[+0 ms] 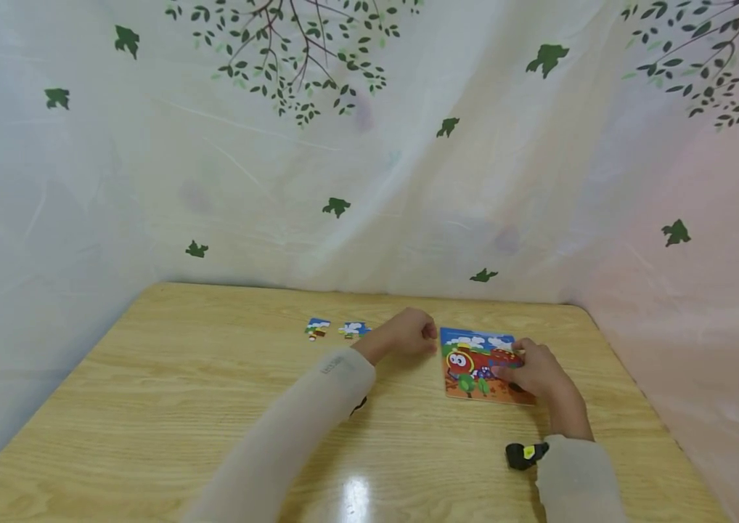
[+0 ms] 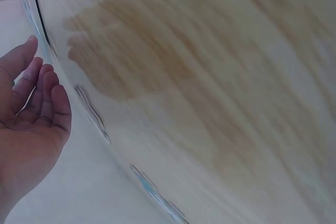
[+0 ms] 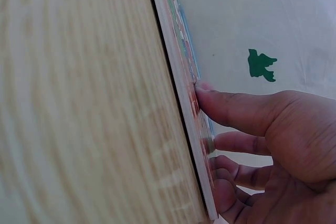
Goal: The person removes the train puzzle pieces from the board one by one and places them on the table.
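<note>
Fingers of the right hand (image 1: 542, 374) rest upon the right part of the puzzle (image 1: 470, 359), with the thumb on its picture and set apart from the others. Whether they pinch some piece between them, I cannot tell. On the other side, the left hand (image 1: 409, 332) has its fingers loosely bent, holding nothing, just beside the puzzle's left edge, near its far corner. The puzzle lies flat on the table (image 1: 147, 407), toward the right side. To the left of the left wrist lie two loose pieces, a left piece (image 1: 318, 328) and a right piece (image 1: 354, 330), the latter very close to that wrist.

In my opinion, this closeness is the first risk: if the arm is drawn back low, wrist or sleeve may push the right piece away. Also, if the right thumb presses sideways instead of straight down, the whole puzzle could slide, because the left hand does not touch it, or a piece under the thumb could lift at its edge.
</note>
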